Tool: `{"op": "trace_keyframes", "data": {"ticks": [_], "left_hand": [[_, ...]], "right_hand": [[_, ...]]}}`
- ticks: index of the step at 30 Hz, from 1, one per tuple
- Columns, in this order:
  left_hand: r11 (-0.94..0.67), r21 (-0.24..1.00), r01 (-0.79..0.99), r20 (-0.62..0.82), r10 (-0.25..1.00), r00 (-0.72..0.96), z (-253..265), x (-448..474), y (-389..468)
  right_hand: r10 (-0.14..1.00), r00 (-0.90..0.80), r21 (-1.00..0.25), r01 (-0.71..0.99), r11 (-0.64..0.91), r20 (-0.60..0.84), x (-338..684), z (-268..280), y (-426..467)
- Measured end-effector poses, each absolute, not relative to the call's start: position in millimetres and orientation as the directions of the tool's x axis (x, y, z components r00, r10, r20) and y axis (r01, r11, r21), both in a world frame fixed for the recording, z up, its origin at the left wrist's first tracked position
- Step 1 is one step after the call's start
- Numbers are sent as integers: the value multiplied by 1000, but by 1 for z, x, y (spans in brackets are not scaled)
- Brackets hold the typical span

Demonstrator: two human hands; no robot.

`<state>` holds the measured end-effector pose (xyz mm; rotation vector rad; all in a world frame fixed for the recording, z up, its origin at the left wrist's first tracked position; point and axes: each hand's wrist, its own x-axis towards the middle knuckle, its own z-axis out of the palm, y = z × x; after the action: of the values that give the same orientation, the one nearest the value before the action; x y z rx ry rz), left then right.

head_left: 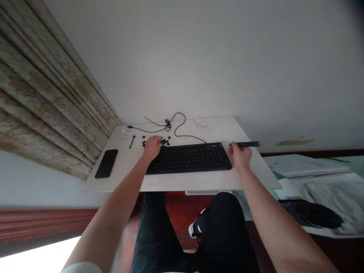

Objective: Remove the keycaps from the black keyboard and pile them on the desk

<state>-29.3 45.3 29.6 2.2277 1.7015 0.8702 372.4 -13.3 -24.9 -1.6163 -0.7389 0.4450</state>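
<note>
The right hand [240,154] has its grip closed around one end of a slim black rod-like tool [245,144], near the right edge of the surface [199,182]; the rest of the tool pokes out to the right, past the edge. It looks stiff, light and smooth, so a hold further along its length would probably steady it better than this end pinch. The left hand [152,147] lies palm down at the far left corner of the black keyboard [189,158], fingers curled over a scatter of loose black keycaps [165,142]; whether its grip is pinching one cannot be told. The keycaps look tiny, hard and light, easy to flick away, best taken by the sides with fingertips. The keyboard sits between both hands along the near edge, likely rigid plastic and light. Further left lie a small blue tool [132,141] and a dark phone [106,163]; a black cable [167,124] loops toward the far edge.
</note>
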Motion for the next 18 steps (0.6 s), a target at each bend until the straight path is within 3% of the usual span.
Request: {"op": "trace_keyframes", "data": {"ticks": [7,13,18], "left_hand": [[-356,665,657,340,927,159,9,8,9],[-329,730,600,313,940,135,2,8,-1],[-318,746,585,308,944,120,3,8,0]], "right_hand": [[685,717,-976,212,-41,127,374,-27,-13],[670,741,-999,20,34,37,374,-21,-10],[646,757,-994,-103,-33,-100,368,-4,-6]]}}
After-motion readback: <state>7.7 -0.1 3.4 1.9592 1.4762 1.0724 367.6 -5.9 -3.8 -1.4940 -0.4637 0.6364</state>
